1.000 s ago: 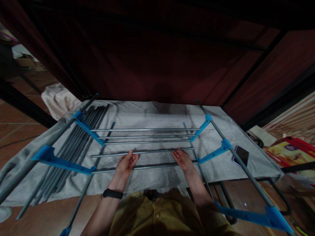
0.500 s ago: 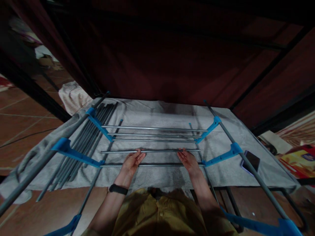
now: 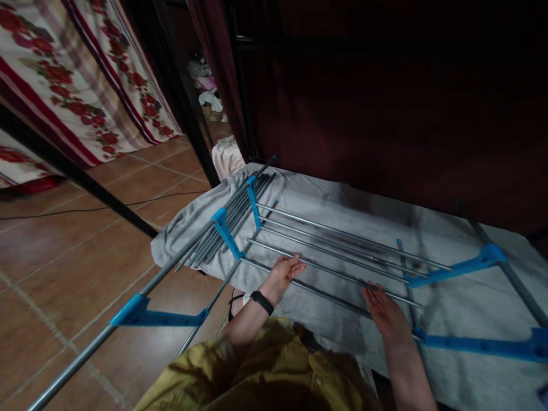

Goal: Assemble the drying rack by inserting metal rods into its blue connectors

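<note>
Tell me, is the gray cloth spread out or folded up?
Spread out: the gray cloth lies flat under the rods and blue brackets.

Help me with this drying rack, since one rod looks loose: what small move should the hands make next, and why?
Probably slide the loose rod left toward the blue bracket. Both the left hand and right hand rest open on it, and its left end seems to stop short of the bracket, while the farther rods look seated. A hold on that end may help.
</note>
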A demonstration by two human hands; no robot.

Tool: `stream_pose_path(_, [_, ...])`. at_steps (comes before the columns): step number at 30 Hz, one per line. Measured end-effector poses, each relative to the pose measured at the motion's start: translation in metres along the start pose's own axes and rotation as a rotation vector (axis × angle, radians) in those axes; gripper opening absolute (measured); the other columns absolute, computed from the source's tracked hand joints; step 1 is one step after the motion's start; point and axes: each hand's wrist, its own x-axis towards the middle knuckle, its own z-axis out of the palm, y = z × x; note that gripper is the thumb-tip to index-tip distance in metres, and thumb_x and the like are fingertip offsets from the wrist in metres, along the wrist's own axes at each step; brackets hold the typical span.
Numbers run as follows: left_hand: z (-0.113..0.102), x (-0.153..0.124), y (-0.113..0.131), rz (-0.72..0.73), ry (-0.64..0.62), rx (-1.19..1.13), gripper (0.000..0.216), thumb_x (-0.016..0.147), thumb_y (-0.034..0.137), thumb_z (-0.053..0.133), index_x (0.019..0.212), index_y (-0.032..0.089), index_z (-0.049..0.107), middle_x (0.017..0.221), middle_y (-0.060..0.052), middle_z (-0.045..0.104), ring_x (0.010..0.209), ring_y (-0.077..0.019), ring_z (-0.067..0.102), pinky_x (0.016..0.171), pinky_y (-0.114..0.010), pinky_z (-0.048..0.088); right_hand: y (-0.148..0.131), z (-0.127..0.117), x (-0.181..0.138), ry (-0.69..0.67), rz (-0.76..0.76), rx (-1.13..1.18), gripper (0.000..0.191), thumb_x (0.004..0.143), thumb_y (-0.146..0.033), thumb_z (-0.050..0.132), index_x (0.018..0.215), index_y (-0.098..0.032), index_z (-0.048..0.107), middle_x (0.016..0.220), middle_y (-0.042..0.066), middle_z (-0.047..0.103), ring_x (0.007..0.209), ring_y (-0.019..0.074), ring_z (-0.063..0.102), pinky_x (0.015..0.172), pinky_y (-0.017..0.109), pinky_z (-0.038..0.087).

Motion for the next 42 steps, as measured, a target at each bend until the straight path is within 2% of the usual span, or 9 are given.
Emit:
stream_pose_path(9, [-0.002, 0.005, -0.002, -0.017, -0.009, -0.035, 0.015, 0.083, 0.007, 0.07, 0.078, 0.012, 0.057, 0.065, -0.005, 0.065, 0.063, -0.0157, 0.071, 0.071, -0.029, 0.062, 0.001, -0.015, 0.011, -0.003, -0.024, -0.066, 0.012, 0.08, -0.016, 0.057, 0.085, -0.025, 0.064, 0.105, 0.007, 0.067, 0.104, 0.0177, 0.067, 0.097, 0.042, 0.056])
stream_pose_path(16, [0.0, 0.003, -0.002, 0.003, -0.007, -0.045, 0.02, 0.085, 0.006, 0.068, 0.077, 0.014, 0.051, 0.07, -0.006, 0.067, 0.063, -0.0159, 0.071, 0.068, -0.029, 0.062, -0.002, -0.009, 0.004, 0.032, -0.008, -0.065, 0.013, 0.08, -0.016, 0.055, 0.085, -0.024, 0.064, 0.104, 0.006, 0.066, 0.101, 0.0154, 0.067, 0.102, 0.04, 0.053])
stream_pose_path(21, [0.002, -0.001, -0.005, 0.032, -0.013, -0.025, 0.022, 0.084, 0.01, 0.07, 0.074, 0.015, 0.052, 0.069, -0.007, 0.067, 0.065, -0.0172, 0.071, 0.068, -0.029, 0.06, 0.003, -0.003, -0.004, -0.053, -0.035, -0.043, 0.011, 0.074, -0.013, 0.064, 0.079, -0.022, 0.061, 0.102, 0.006, 0.069, 0.104, 0.0174, 0.068, 0.104, 0.043, 0.051])
stream_pose_path(27, [-0.002, -0.005, -0.012, 0.105, -0.168, 0.279, 0.01, 0.081, 0.014, 0.073, 0.076, 0.012, 0.065, 0.069, -0.008, 0.069, 0.062, -0.0152, 0.067, 0.064, -0.025, 0.054, 0.008, -0.004, 0.002, -0.023, -0.058, -0.022, 0.012, 0.073, -0.013, 0.067, 0.08, -0.023, 0.065, 0.094, 0.004, 0.071, 0.104, 0.0198, 0.068, 0.103, 0.048, 0.051])
stream_pose_path(30, [-0.002, -0.008, -0.013, 0.292, -0.227, 0.601, 0.009, 0.082, 0.016, 0.068, 0.073, 0.016, 0.068, 0.063, -0.003, 0.064, 0.059, -0.0143, 0.061, 0.064, -0.024, 0.05, 0.008, -0.007, 0.003, -0.023, -0.061, -0.012, 0.012, 0.073, -0.013, 0.068, 0.079, -0.023, 0.066, 0.093, 0.005, 0.072, 0.104, 0.0214, 0.069, 0.103, 0.05, 0.051])
stream_pose_path(33, [0.001, -0.016, -0.01, 0.642, -0.231, 0.931, 0.009, 0.084, 0.016, 0.064, 0.08, 0.021, 0.071, 0.081, -0.006, 0.068, 0.085, -0.0209, 0.063, 0.088, -0.031, 0.049, 0.007, -0.008, 0.003, -0.025, -0.059, 0.001, 0.01, 0.073, -0.013, 0.069, 0.078, -0.022, 0.067, 0.092, 0.005, 0.072, 0.103, 0.0207, 0.069, 0.104, 0.048, 0.051])
stream_pose_path(35, [0.003, -0.023, -0.007, 0.805, -0.27, 1.097, 0.016, 0.086, 0.016, 0.06, 0.093, 0.023, 0.073, 0.101, -0.01, 0.068, 0.106, -0.0252, 0.06, 0.104, -0.037, 0.04, 0.007, -0.008, 0.003, -0.019, -0.05, 0.012, 0.009, 0.074, -0.013, 0.068, 0.078, -0.022, 0.067, 0.093, 0.005, 0.072, 0.103, 0.0202, 0.069, 0.104, 0.047, 0.051])
stream_pose_path(39, [0.007, -0.029, -0.004, 0.89, -0.392, 1.18, 0.032, 0.088, 0.01, 0.054, 0.109, 0.027, 0.07, 0.121, -0.011, 0.065, 0.125, -0.026, 0.051, 0.117, -0.041, 0.023, 0.006, -0.006, 0.005, 0.002, -0.058, 0.013, 0.011, 0.074, -0.012, 0.067, 0.078, -0.022, 0.066, 0.09, 0.004, 0.071, 0.101, 0.0208, 0.069, 0.103, 0.051, 0.051])
stream_pose_path(42, [0.006, -0.021, -0.004, 0.917, -0.419, 1.201, 0.03, 0.087, 0.009, 0.054, 0.105, 0.026, 0.07, 0.111, -0.011, 0.067, 0.119, -0.026, 0.053, 0.116, -0.04, 0.022, 0.005, -0.004, 0.004, 0.012, -0.054, -0.013, 0.011, 0.074, -0.012, 0.067, 0.077, -0.021, 0.065, 0.088, 0.004, 0.07, 0.099, 0.0211, 0.069, 0.104, 0.052, 0.051])
